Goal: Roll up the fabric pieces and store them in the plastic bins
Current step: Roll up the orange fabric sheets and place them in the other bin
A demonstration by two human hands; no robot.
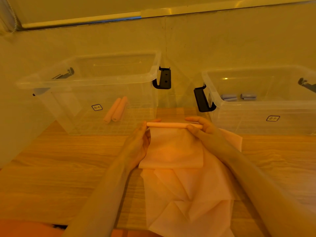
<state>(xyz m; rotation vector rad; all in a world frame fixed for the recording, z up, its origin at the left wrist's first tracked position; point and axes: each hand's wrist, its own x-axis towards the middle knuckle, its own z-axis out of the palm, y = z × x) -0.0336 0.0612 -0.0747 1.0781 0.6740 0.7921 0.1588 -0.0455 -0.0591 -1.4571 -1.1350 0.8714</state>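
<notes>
two bins stood along the table's far edge, rolls inside each; fabric pieces lay before them, mid-table.

wooden table, pale wall, amber light.

Thin, matt pink cloth sheets are spread on a wood-grain desk; glossy clear plastic bins with black plastic latches are seen.

Two bare forearms, no sleeves; hands w/o gloves, rings.
</notes>
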